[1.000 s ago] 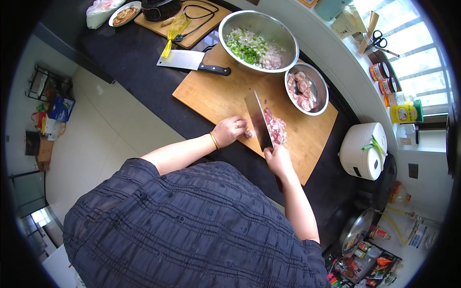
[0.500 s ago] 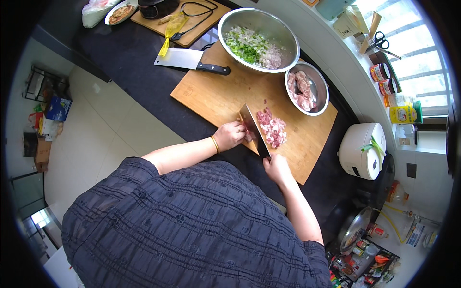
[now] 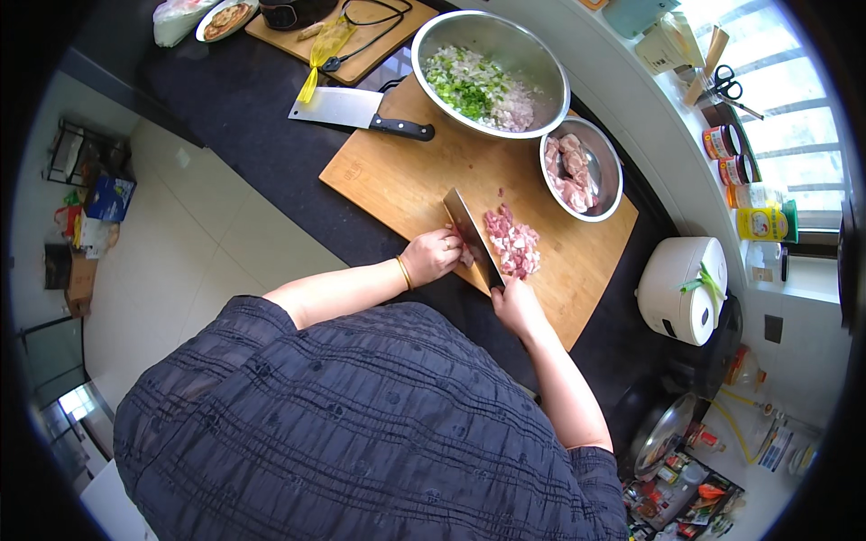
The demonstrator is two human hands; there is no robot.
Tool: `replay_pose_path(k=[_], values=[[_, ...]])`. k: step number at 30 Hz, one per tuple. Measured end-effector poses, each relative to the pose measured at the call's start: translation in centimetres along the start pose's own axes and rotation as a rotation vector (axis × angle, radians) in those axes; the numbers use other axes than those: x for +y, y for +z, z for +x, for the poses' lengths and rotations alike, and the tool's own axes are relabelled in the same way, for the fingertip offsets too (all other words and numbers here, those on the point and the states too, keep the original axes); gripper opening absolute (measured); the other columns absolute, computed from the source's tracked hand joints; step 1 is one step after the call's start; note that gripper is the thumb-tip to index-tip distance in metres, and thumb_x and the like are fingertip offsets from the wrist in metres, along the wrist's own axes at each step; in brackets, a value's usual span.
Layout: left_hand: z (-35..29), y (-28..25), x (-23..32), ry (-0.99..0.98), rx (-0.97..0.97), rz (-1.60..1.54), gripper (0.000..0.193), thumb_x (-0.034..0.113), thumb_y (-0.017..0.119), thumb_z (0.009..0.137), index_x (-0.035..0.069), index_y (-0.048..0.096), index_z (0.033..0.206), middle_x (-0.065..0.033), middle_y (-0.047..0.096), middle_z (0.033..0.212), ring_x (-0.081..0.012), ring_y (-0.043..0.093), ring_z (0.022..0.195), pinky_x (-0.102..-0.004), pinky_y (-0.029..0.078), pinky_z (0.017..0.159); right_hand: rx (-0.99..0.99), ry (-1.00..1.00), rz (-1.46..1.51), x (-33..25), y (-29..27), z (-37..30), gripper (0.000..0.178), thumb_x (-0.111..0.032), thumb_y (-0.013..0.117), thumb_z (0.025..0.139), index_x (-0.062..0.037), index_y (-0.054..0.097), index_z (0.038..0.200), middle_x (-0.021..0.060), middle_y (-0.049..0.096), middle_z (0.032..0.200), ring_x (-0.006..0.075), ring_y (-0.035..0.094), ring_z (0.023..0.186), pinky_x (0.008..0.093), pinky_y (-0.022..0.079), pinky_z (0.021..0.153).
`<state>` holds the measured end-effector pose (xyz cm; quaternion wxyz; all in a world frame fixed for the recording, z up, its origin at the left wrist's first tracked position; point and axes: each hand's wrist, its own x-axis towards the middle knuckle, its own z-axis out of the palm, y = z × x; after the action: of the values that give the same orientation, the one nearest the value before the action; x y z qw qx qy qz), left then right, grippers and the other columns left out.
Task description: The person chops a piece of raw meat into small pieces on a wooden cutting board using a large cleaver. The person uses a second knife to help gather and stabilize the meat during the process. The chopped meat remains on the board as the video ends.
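Observation:
My right hand (image 3: 517,305) is closed round the handle of a cleaver (image 3: 473,236), whose broad blade stands on edge on the wooden cutting board (image 3: 397,173). Left of the blade, my left hand (image 3: 431,256) presses curled fingers on a piece of raw meat (image 3: 465,256), mostly hidden by fingers and blade. A heap of diced meat (image 3: 514,243) lies just right of the blade. At the board's far side is a steel bowl (image 3: 578,211) with larger meat pieces. Beside it stands a bigger steel bowl (image 3: 552,90) holding chopped green onion, a white chopped ingredient and pale minced meat.
A second cleaver (image 3: 338,108) lies at the board's far left corner, near a yellow plastic bag (image 3: 317,68) on another board (image 3: 374,50). On the right are a white rice cooker (image 3: 677,293) with green onion on its lid and a windowsill with jars (image 3: 722,142).
The cleaver's blade has shifted slightly left, toward my left hand, and my right hand moved with it. My left hand stays nearly in place on the meat. The whole view has shifted a little.

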<state>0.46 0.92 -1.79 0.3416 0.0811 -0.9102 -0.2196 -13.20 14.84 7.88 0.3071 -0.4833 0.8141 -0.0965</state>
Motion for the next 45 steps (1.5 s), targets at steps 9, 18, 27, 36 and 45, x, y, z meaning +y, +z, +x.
replay_pose_path(k=[9, 18, 27, 36, 45], values=[[0.6, -0.2, 0.0, 0.02, 0.037, -0.026, 0.014, 0.009, 0.063, 0.062, 0.006, 0.06, 0.075, -0.005, 0.058, 0.079, -0.0206, 0.058, 0.081, -0.029, 0.049, 0.075, 0.0, 0.01, -0.027, -0.6, 1.5, 3.3, 0.017, -0.012, 0.053, 0.075, 0.0022, 0.059, 0.082, 0.0253, 0.059, 0.073, 0.0378, 0.06, 0.076, 0.0444, 0.048, 0.071], [0.6, -0.5, 0.2, 0.04, 0.01, 0.043, 0.012, 0.013, 0.063, 0.064, 0.008, 0.059, 0.074, -0.004, 0.059, 0.08, -0.0195, 0.057, 0.081, -0.0311, 0.047, 0.081, 0.088, -0.061, 0.11, 1.8, 2.1, 1.9, 0.022, -0.015, 0.052, 0.074, 0.0036, 0.06, 0.083, 0.0271, 0.058, 0.075, 0.0398, 0.058, 0.076, 0.0443, 0.047, 0.072], [0.7, 0.5, 0.4, -0.02, -0.057, 0.051, 0.016, 0.009, 0.064, 0.065, 0.006, 0.061, 0.081, -0.0049, 0.059, 0.08, -0.0212, 0.056, 0.076, -0.0294, 0.048, 0.069, 0.038, 0.309, 0.276, 1.5, 1.1, 1.8, 0.027, -0.017, 0.052, 0.077, 0.0083, 0.06, 0.072, 0.0252, 0.057, 0.059, 0.0359, 0.061, 0.059, 0.0418, 0.049, 0.061], [1.3, -1.1, 1.1, 0.027, 0.048, 0.008, 0.02, 0.009, 0.066, 0.063, 0.006, 0.062, 0.083, -0.0055, 0.058, 0.086, -0.0222, 0.056, 0.078, -0.0307, 0.048, 0.068, 0.206, 0.088, 0.195, 1.6, -0.1, -0.5, 0.022, -0.015, 0.052, 0.076, 0.0056, 0.059, 0.081, 0.0273, 0.058, 0.074, 0.0404, 0.058, 0.074, 0.0437, 0.046, 0.069], [1.4, 1.0, 0.6, -0.052, -0.026, 0.039, 0.016, 0.013, 0.065, 0.063, 0.008, 0.061, 0.077, -0.0052, 0.058, 0.086, -0.021, 0.056, 0.076, -0.0299, 0.048, 0.066, 0.107, 0.046, 0.004, 1.6, 0.4, -1.9, 0.019, -0.013, 0.052, 0.077, 0.0038, 0.058, 0.073, 0.0262, 0.058, 0.071, 0.0397, 0.058, 0.07, 0.0446, 0.047, 0.068]])
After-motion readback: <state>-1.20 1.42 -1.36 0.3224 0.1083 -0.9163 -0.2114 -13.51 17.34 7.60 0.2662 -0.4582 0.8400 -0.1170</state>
